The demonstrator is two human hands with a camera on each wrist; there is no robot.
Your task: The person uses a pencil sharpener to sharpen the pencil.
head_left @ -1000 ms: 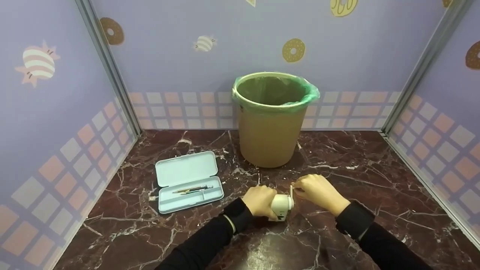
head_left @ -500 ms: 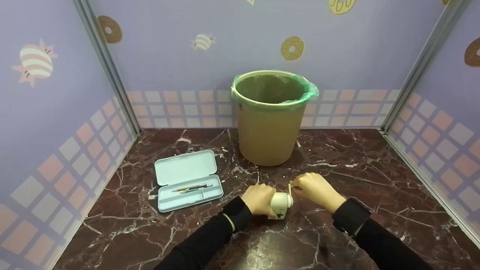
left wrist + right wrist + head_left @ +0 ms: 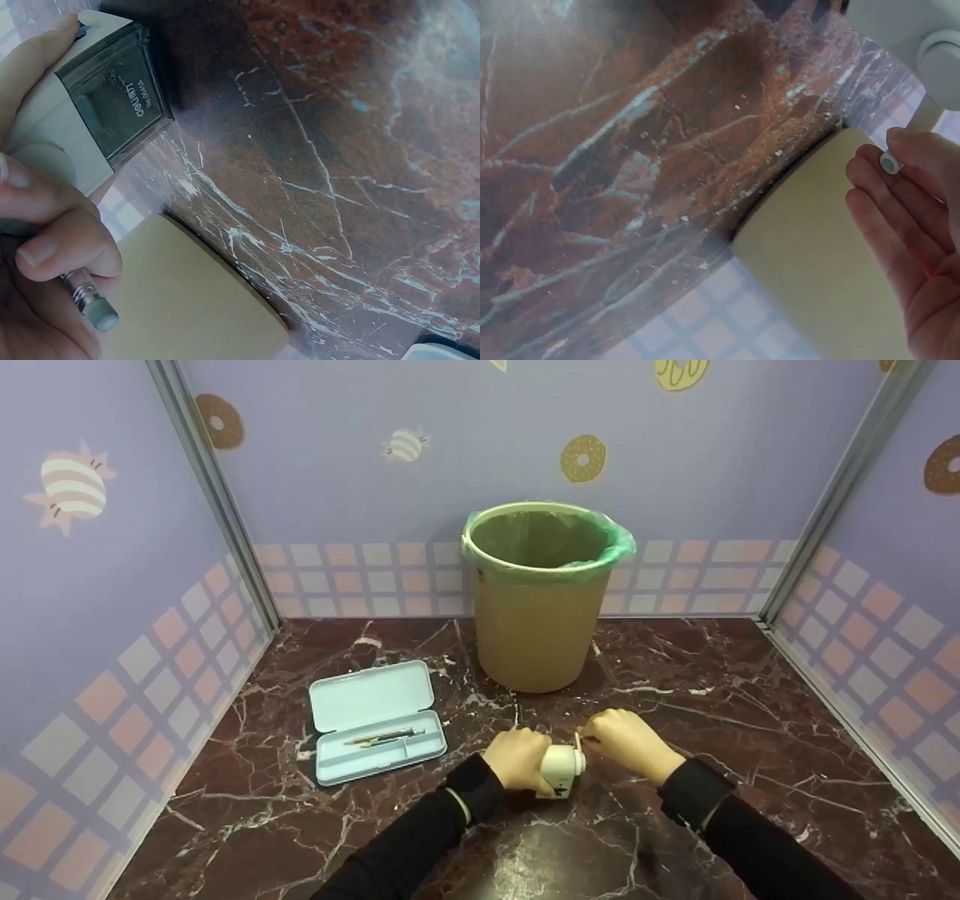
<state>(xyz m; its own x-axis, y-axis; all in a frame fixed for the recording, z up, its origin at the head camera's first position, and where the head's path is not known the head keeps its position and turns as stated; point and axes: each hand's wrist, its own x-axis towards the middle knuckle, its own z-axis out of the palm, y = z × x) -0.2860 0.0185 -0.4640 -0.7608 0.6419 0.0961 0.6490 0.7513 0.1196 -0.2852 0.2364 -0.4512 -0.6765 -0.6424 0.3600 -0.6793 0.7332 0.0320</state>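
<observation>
On the dark marbled table my left hand (image 3: 517, 759) grips a white hand-crank pencil sharpener (image 3: 559, 769). In the left wrist view, a pencil (image 3: 96, 309) with a grey eraser end pokes out between the curled fingers of that hand; its other end is hidden. A dark see-through shavings drawer (image 3: 116, 94) shows on the sharpener's underside. To the right of it, my right hand (image 3: 626, 744) pinches the crank handle (image 3: 577, 741). The right wrist view shows the handle's small white knob (image 3: 889, 162) between thumb and fingers.
An opened light-blue pencil case (image 3: 371, 695) lies to the left, with several pencils (image 3: 382, 738) in its tray. Behind the hands stands a tan trash bin (image 3: 536, 637) lined with a green bag. Patterned panels (image 3: 337, 472) enclose the back and sides.
The right hand and wrist have shifted slightly, toward the left, still pinching the crank handle. The left hand keeps the sharpener in nearly the same place.
</observation>
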